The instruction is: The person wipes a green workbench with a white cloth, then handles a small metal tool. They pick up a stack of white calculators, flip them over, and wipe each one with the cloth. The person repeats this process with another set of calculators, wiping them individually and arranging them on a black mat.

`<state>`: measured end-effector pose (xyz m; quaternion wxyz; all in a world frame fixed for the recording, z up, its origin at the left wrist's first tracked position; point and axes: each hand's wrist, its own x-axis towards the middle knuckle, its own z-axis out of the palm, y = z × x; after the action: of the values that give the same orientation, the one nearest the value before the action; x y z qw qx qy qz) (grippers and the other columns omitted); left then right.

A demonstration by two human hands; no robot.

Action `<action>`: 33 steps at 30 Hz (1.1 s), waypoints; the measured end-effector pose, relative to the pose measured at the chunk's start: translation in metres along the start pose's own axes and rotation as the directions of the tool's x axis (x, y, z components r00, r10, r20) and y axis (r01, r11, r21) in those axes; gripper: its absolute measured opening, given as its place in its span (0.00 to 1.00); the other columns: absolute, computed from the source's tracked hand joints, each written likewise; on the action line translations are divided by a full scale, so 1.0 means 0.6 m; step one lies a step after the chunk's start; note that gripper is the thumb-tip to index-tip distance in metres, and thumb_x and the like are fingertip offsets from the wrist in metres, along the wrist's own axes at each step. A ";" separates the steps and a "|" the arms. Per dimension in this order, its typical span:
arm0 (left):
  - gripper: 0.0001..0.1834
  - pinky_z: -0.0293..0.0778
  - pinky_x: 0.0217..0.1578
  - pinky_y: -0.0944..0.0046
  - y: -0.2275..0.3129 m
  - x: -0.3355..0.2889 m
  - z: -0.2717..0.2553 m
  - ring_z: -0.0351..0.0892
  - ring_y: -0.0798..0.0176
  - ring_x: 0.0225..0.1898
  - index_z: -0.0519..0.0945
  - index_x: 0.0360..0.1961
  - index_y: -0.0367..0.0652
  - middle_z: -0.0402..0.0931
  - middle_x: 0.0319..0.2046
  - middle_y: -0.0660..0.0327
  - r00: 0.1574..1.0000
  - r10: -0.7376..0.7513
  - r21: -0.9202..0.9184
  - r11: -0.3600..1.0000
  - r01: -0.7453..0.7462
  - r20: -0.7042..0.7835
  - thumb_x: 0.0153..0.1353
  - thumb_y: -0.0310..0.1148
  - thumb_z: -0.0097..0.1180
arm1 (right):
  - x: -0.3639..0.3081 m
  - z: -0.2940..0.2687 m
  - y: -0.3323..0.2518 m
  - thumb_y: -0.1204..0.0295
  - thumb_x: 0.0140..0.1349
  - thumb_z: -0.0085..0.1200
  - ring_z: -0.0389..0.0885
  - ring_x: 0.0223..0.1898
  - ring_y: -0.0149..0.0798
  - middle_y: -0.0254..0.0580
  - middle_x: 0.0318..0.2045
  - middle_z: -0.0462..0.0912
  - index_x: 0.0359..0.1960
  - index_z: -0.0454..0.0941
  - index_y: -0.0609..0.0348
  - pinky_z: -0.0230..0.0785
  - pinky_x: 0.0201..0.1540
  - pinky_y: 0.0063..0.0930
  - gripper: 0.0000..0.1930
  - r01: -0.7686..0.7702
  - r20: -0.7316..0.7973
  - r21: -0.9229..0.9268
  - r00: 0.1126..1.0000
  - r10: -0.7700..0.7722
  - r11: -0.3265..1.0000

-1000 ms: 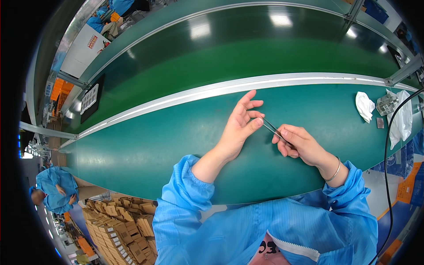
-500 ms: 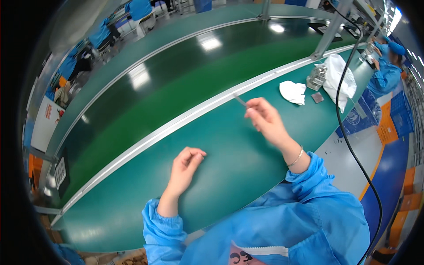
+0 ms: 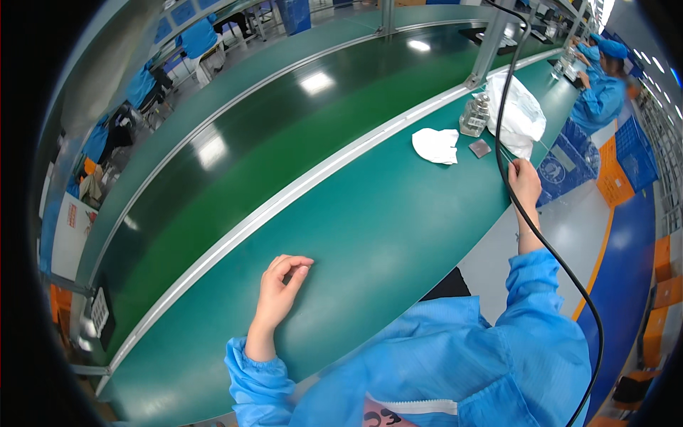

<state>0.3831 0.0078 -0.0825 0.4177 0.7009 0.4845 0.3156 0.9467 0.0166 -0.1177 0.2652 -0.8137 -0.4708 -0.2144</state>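
My right hand is at the near right edge of the green table, fingertips pinched together. A thin grey metal tool, tweezers-like, juts from the fingers toward the white plastic bag; a black cable passes in front and hides part of it. My left hand lies at the middle of the table, fingers curled in and thumb close to the index finger. Nothing shows in it. Beside the bag stand a clear glass bottle with a stepped top, a small grey-brown square piece and a white cloth or paper.
A metal rail separates my green tabletop from a dark green conveyor belt. The black cable hangs down at the right. A metal post rises behind the bottle. Co-workers in blue sit at the far right.
My right hand has moved right with the thin metal tool, from above the middle of the table to beside the white bag. My left hand stays curled in nearly the same place. The view has shifted.
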 end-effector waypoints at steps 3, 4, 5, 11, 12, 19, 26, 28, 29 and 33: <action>0.08 0.75 0.44 0.66 -0.001 -0.002 0.000 0.79 0.65 0.39 0.85 0.45 0.39 0.80 0.38 0.61 1.000 -0.006 0.016 1.000 0.006 -0.009 0.67 0.27 0.59 | 0.033 0.028 -0.002 0.65 0.65 0.59 0.84 0.40 0.48 0.41 0.34 0.83 0.36 0.82 0.54 0.76 0.41 0.44 0.07 0.040 0.015 -0.012 0.999 -0.040 0.999; 0.08 0.75 0.44 0.67 -0.001 -0.001 0.001 0.79 0.66 0.39 0.85 0.45 0.39 0.80 0.38 0.61 1.000 -0.004 0.018 1.000 0.004 -0.012 0.67 0.27 0.59 | 0.042 0.034 -0.002 0.65 0.64 0.60 0.84 0.40 0.48 0.40 0.34 0.83 0.36 0.83 0.53 0.76 0.41 0.44 0.07 0.059 0.012 -0.012 0.998 -0.059 0.998; 0.08 0.75 0.45 0.67 -0.001 0.000 0.003 0.79 0.66 0.40 0.85 0.45 0.39 0.80 0.39 0.61 1.000 -0.002 0.007 1.000 0.002 -0.013 0.68 0.26 0.59 | 0.049 0.040 -0.003 0.64 0.64 0.60 0.84 0.40 0.47 0.40 0.34 0.83 0.36 0.84 0.53 0.77 0.41 0.44 0.07 0.083 0.012 -0.009 0.997 -0.083 0.997; 0.08 0.76 0.45 0.67 -0.004 0.003 0.006 0.81 0.66 0.41 0.85 0.46 0.38 0.81 0.40 0.60 1.000 -0.017 -0.043 0.999 0.016 -0.011 0.68 0.25 0.58 | 0.075 0.070 -0.018 0.63 0.63 0.62 0.83 0.42 0.47 0.40 0.36 0.82 0.37 0.85 0.54 0.76 0.43 0.43 0.09 0.154 -0.037 0.033 0.987 -0.153 0.987; 0.08 0.76 0.45 0.67 -0.002 0.002 0.005 0.80 0.65 0.41 0.85 0.46 0.38 0.81 0.40 0.60 1.000 -0.019 -0.034 0.999 0.018 -0.010 0.68 0.25 0.58 | 0.075 0.073 -0.025 0.63 0.63 0.62 0.82 0.42 0.47 0.40 0.36 0.82 0.37 0.85 0.54 0.76 0.43 0.42 0.10 0.203 -0.084 0.042 0.976 -0.199 0.978; 0.08 0.77 0.45 0.65 0.004 -0.009 -0.004 0.80 0.62 0.42 0.85 0.45 0.39 0.81 0.39 0.59 1.000 -0.007 0.033 0.999 0.007 0.009 0.66 0.25 0.59 | 0.033 0.073 -0.035 0.61 0.60 0.65 0.79 0.48 0.52 0.47 0.42 0.82 0.45 0.80 0.59 0.70 0.52 0.46 0.17 -0.032 -0.049 0.113 0.998 0.038 0.993; 0.08 0.76 0.47 0.62 0.012 -0.003 -0.008 0.79 0.59 0.44 0.86 0.44 0.43 0.82 0.39 0.61 0.997 0.064 0.075 0.995 -0.067 0.039 0.65 0.27 0.61 | 0.043 0.089 0.007 0.70 0.62 0.61 0.81 0.45 0.51 0.47 0.39 0.82 0.39 0.86 0.54 0.72 0.51 0.43 0.07 -0.094 0.009 0.229 0.996 0.094 0.969; 0.08 0.76 0.48 0.62 0.011 0.001 -0.008 0.79 0.59 0.44 0.86 0.44 0.43 0.83 0.38 0.61 0.995 0.090 0.048 0.995 -0.093 0.052 0.65 0.27 0.61 | 0.043 0.085 0.013 0.69 0.64 0.61 0.81 0.44 0.49 0.45 0.38 0.81 0.42 0.88 0.52 0.73 0.50 0.40 0.08 -0.116 0.039 0.287 0.993 0.110 0.951; 0.07 0.76 0.46 0.61 0.012 0.000 -0.010 0.79 0.59 0.44 0.86 0.44 0.44 0.83 0.38 0.61 0.992 0.110 0.052 0.992 -0.113 0.054 0.66 0.29 0.61 | 0.043 0.087 0.014 0.68 0.64 0.61 0.81 0.44 0.49 0.45 0.38 0.81 0.43 0.88 0.51 0.73 0.50 0.40 0.09 -0.128 0.048 0.260 0.992 0.120 0.957; 0.08 0.76 0.46 0.60 0.002 -0.005 -0.011 0.79 0.58 0.44 0.86 0.44 0.46 0.83 0.39 0.62 0.992 0.113 0.067 0.991 -0.117 0.056 0.67 0.31 0.60 | 0.043 0.093 0.009 0.68 0.63 0.62 0.80 0.46 0.49 0.45 0.40 0.81 0.45 0.88 0.52 0.72 0.52 0.40 0.11 -0.069 0.037 0.169 0.997 0.064 0.983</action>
<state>0.3769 0.0064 -0.0787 0.3864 0.7498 0.4431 0.3035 0.9691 0.0665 -0.1462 0.3334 -0.8066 -0.4640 -0.1514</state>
